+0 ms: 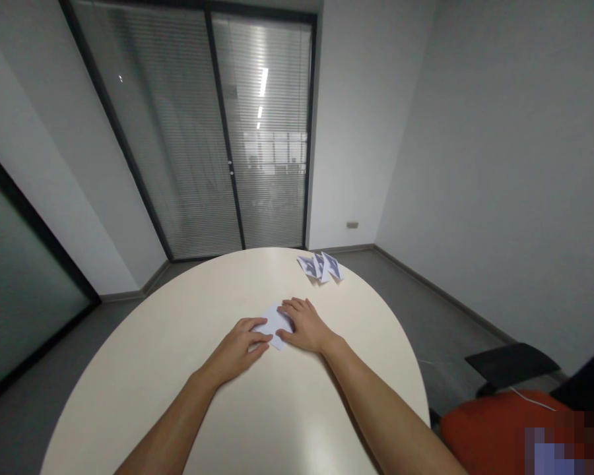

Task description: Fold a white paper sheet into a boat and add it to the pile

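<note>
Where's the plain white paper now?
Head view, below centre, slightly left: the plain white paper lies on the table between the left hand and the right hand.

Looks like office room — dark-framed glass with blinds, round table, red-seated chair.

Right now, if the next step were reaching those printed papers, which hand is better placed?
Probably the right hand: it rests at the right side of the white paper, nearer the printed papers. The left hand, at the opposite side, is farther off.
</note>
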`<state>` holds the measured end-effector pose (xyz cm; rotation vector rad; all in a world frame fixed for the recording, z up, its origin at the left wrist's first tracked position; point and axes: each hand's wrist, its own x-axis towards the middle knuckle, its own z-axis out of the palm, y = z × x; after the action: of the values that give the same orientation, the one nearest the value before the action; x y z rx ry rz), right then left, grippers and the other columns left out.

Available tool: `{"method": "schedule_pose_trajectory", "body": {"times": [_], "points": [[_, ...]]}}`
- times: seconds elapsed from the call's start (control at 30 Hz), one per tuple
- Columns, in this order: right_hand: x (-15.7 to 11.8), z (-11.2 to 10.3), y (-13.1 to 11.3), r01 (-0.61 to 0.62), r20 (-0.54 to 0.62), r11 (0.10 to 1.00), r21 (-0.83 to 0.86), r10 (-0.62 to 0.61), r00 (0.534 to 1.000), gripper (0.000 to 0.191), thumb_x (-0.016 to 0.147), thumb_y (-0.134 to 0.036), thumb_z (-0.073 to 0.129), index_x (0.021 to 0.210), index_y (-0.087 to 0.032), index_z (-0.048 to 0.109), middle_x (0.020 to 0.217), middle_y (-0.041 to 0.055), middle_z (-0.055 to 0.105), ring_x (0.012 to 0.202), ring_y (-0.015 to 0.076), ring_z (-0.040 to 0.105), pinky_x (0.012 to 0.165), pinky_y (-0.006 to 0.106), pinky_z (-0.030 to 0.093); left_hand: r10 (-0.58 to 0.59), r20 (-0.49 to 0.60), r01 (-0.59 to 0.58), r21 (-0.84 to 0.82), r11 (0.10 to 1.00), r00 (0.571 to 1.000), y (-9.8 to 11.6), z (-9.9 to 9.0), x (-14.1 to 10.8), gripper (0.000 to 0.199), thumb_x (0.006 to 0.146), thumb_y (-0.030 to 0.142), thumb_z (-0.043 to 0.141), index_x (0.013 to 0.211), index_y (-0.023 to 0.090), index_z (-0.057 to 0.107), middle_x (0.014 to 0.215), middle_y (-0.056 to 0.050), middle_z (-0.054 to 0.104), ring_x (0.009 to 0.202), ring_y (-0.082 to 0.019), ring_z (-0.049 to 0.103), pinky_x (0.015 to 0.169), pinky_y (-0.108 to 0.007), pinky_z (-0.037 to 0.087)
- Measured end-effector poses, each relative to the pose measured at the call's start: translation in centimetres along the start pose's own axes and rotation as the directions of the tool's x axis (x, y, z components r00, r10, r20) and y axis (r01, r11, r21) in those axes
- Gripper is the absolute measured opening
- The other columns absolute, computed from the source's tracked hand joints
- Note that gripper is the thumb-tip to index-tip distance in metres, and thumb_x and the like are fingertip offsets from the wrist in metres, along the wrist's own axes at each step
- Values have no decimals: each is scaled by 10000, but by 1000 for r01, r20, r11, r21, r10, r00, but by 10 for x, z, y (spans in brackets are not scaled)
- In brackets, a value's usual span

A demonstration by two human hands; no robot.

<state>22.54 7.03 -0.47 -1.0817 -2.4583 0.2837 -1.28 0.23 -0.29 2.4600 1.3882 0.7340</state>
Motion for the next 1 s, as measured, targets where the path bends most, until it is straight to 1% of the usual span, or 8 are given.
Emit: {"method": "schedule_pose_trajectory", "body": {"times": [0.1, 0.23, 0.4, 0.47, 0.63, 0.8, 0.9, 1.0], "points": [[1, 0, -5, 41, 19, 999, 20, -41, 999, 619, 840, -521, 697, 1366, -211, 595, 1474, 156, 530, 1383, 337, 430, 1151, 539, 279, 3, 13, -3, 0, 1000, 1000, 1, -1, 0, 264, 949, 279, 623, 1172, 315, 760, 1380, -73, 616, 1290, -268, 533, 1118, -477, 449], [2, -1, 0, 87, 37, 994, 62, -90, 995, 708, 777, -571, 756, 1357, -189, 619, 1473, 179, 527, 1382, 352, 436, 1148, 509, 302, 9, 10, -9, -13, 1000, 1000, -2, 1, 0, 246, 960, 302, 616, 1153, 317, 768, 1370, -68, 626, 1279, -269, 542, 1112, -475, 455], [2, -3, 8, 123, 71, 981, 151, -135, 988, 684, 749, -580, 796, 1304, -204, 663, 1271, 135, 671, 1256, 312, 543, 1097, 452, 377, 18, 12, -18, 4, 1000, 1000, -5, 3, 0, 233, 958, 299, 631, 1146, 317, 768, 1329, -60, 649, 1243, -256, 556, 1088, -454, 471], [2, -4, 9, 116, 74, 979, 168, -130, 989, 662, 749, -574, 799, 1280, -197, 678, 1227, 131, 685, 1226, 305, 556, 1075, 435, 402, 34, 8, -34, 16, 999, 999, -6, 3, 0, 240, 962, 282, 625, 1156, 319, 763, 1316, -60, 656, 1229, -250, 562, 1076, -446, 480], [1, -6, 12, 125, 103, 972, 197, -148, 984, 680, 732, -520, 829, 1300, -185, 664, 1265, 135, 672, 1223, 310, 558, 1074, 434, 412, 94, 16, -95, 78, 992, 995, -5, 0, 0, 286, 983, 218, 580, 1180, 340, 748, 1296, -50, 676, 1195, -237, 583, 1035, -430, 509], [0, -7, 15, 136, 123, 967, 216, -166, 978, 668, 745, -471, 823, 1323, -184, 647, 1293, 132, 667, 1240, 302, 562, 1084, 432, 411, 122, 38, -126, 150, 981, 992, -6, 1, 1, 285, 987, 212, 575, 1180, 333, 746, 1296, -49, 682, 1200, -237, 596, 1029, -426, 517], [0, -7, 15, 155, 121, 967, 204, -182, 976, 668, 747, -519, 809, 1314, -196, 661, 1278, 131, 674, 1245, 308, 561, 1093, 440, 403, 133, 8, -132, 138, 982, 991, -6, 3, 1, 268, 995, 236, 564, 1174, 320, 745, 1278, -46, 693, 1197, -225, 611, 1040, -417, 519], [0, -7, 13, 150, 145, 969, 195, -180, 973, 757, 686, -609, 826, 1311, -210, 672, 1315, 144, 649, 1273, 323, 545, 1105, 448, 396, 139, -22, -135, 134, 982, 990, -7, 5, 1, 259, 1005, 261, 544, 1162, 306, 745, 1257, -43, 708, 1180, -213, 634, 1040, -403, 527]]}}
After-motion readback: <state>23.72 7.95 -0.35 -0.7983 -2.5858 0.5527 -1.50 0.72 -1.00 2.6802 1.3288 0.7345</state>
